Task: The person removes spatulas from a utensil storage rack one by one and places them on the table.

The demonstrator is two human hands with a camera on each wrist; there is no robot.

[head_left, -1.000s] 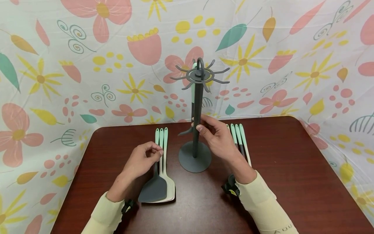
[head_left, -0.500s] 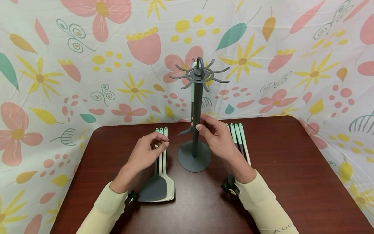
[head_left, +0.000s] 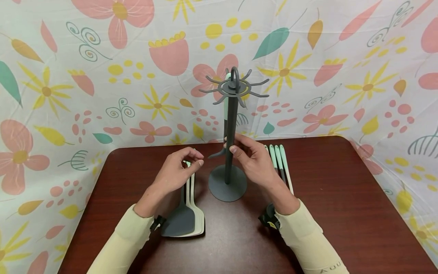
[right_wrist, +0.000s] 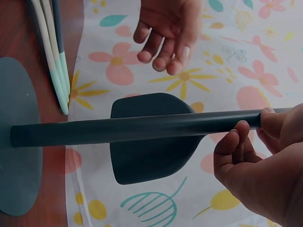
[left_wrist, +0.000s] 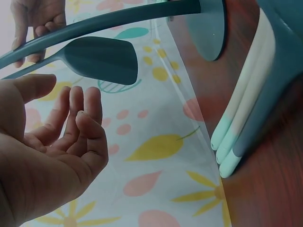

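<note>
A dark grey utensil stand (head_left: 230, 133) rises upright from its round base, with a ring of hooks at the top. My right hand (head_left: 256, 163) holds its pole, thumb in front and fingers passing behind. Behind the pole hangs a dark turner (left_wrist: 104, 59) with a mint-tipped handle, its blade low and above the base. My left hand (head_left: 178, 167) hovers left of the pole, over the handle ends of a stack of turners (head_left: 179, 220). Its fingers are loosely bent, the thumb apart from them, and nothing is between them.
Several mint-handled utensils (head_left: 281, 160) lie side by side at the right, partly hidden by the right forearm. The dark brown table (head_left: 232, 243) backs onto a flower-printed cloth (head_left: 137, 99).
My left hand has moved up and to the right, from over the turner handles toward the stand, its thumb and fingers spreading apart. The right hand and stand have stayed put.
</note>
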